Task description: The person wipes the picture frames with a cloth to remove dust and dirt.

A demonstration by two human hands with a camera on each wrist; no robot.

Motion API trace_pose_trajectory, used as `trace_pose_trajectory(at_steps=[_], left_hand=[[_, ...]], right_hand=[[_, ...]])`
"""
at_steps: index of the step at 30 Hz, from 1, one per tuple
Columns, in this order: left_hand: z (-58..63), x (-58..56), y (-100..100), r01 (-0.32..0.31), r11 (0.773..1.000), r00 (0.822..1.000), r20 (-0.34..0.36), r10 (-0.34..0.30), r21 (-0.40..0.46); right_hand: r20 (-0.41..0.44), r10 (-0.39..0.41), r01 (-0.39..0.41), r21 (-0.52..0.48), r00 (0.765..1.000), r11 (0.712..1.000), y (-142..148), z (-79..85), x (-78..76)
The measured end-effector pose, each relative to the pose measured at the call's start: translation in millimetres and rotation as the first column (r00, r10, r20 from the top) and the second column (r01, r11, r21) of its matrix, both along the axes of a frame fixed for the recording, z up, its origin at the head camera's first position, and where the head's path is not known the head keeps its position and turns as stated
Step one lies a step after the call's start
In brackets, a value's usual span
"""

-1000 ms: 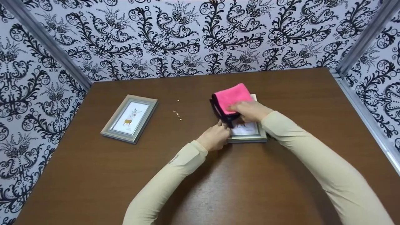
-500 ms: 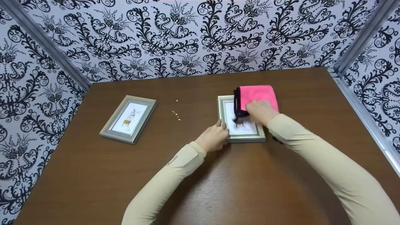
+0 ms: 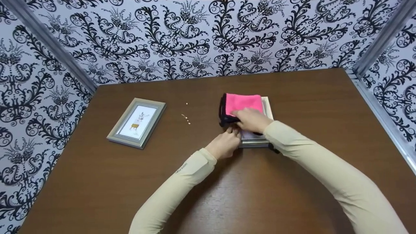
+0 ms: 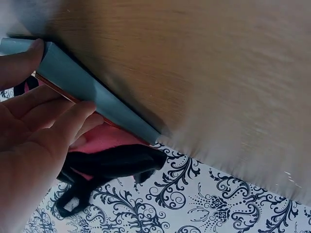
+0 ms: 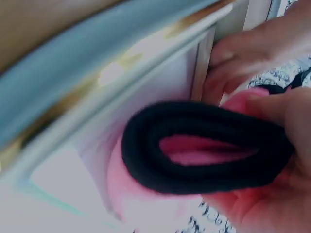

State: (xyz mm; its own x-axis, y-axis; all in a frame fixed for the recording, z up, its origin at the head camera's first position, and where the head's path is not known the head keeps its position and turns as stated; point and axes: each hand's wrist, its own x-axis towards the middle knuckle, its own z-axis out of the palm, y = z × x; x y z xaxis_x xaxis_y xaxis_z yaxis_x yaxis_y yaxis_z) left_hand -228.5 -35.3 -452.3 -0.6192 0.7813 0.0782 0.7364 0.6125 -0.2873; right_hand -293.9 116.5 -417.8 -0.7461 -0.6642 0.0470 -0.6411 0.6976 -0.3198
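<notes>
A: Where is the pink cloth (image 3: 243, 103) just now?
B: Folded, black edging on its left, and lying over the far and middle part of the right-hand picture frame (image 3: 268, 109). It overhangs the frame's left edge a little.
A: And the hands?
B: The right hand (image 3: 253, 119) grips the cloth at its near right part, above the frame. The right wrist view shows the black edging bent into a flattened loop in that grip.
A: The left hand (image 3: 225, 143)?
B: At the frame's near left corner, just nearer than the cloth. It pinches the corner: the left wrist view has the thumb on the outer side and the fingers over the edge.
A: So the frame sits between them?
B: It lies flat on the brown table (image 3: 227, 191), left hand at its corner, right hand over it. Its near and right borders show past the cloth.
A: Anything farther left?
B: Small pale specks (image 3: 189, 123), then a left-hand picture frame (image 3: 136, 123), well apart from both hands.
</notes>
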Motion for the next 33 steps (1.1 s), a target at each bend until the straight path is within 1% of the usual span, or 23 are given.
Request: trace_pose_trajectory(at_steps=[2,4,6,7,10,13,16,19,22,24,26,28,30,33], left_hand=[[0.3,0.5,1.2,-0.018,1.0,1.0,0.014,0.018,0.017],[1.1,1.4,2.0,-0.035,0.999,0.999,0.027,0.034,0.028],[2.8,1.7,2.9,-0.045,0.999,0.999,0.021,0.044,0.018],[3.8,1.9,3.3,-0.052,0.999,0.998,0.026,0.052,0.012],[5.9,2.1,4.2,-0.065,0.998,0.997,0.042,0.066,-0.016],[5.7,2.1,4.1,-0.069,0.998,0.996,0.06,0.07,-0.016],[3.6,1.7,3.4,-0.053,0.999,0.998,0.04,0.052,0.014],[0.9,1.4,1.8,-0.03,0.998,1.0,0.004,0.03,0.046],[-0.2,3.6,-0.2,-0.013,0.999,0.997,-0.071,0.017,0.05],[-1.5,6.2,-0.8,-0.005,0.999,0.99,-0.139,0.01,0.041],[-3.8,8.6,-0.6,0.007,0.999,0.977,-0.211,0.002,0.042],[-7.0,9.2,0.0,0.02,0.999,0.965,-0.261,-0.006,0.049],[-9.7,9.1,0.6,0.031,0.997,0.959,-0.282,-0.012,0.064],[-11.5,8.2,0.7,0.045,0.997,0.959,-0.281,-0.026,0.063]], right_hand=[[0.004,0.055,-0.055,0.005,0.998,0.998,9.5,1.8,-1.8],[0.01,0.087,-0.087,0.026,0.996,0.996,20.1,3.6,-2.7],[-0.006,0.099,-0.099,0.07,0.995,0.993,30.5,4.6,-2.7],[-0.02,0.094,-0.092,0.104,0.995,0.99,35.7,5.1,-1.8],[-0.077,0.034,-0.017,0.214,0.996,0.977,50.0,6.9,3.2],[-0.122,-0.045,0.081,0.308,0.991,0.948,61.6,8.8,9.4],[-0.143,-0.112,0.155,0.342,0.983,0.927,66.3,10.6,16.2],[-0.131,-0.16,0.192,0.297,0.978,0.935,61.6,10.1,22.1],[-0.11,-0.207,0.227,0.221,0.972,0.948,48.5,7.6,26.1],[-0.108,-0.229,0.246,0.183,0.967,0.952,37.9,6.0,27.3],[-0.093,-0.252,0.264,0.15,0.963,0.953,27.6,4.9,27.4],[-0.069,-0.267,0.274,0.109,0.961,0.956,18.4,4.2,27.0],[-0.032,-0.257,0.259,0.064,0.966,0.964,10.6,3.3,26.0],[0.019,-0.184,0.184,0.002,0.983,0.983,2.9,1.9,25.1]])
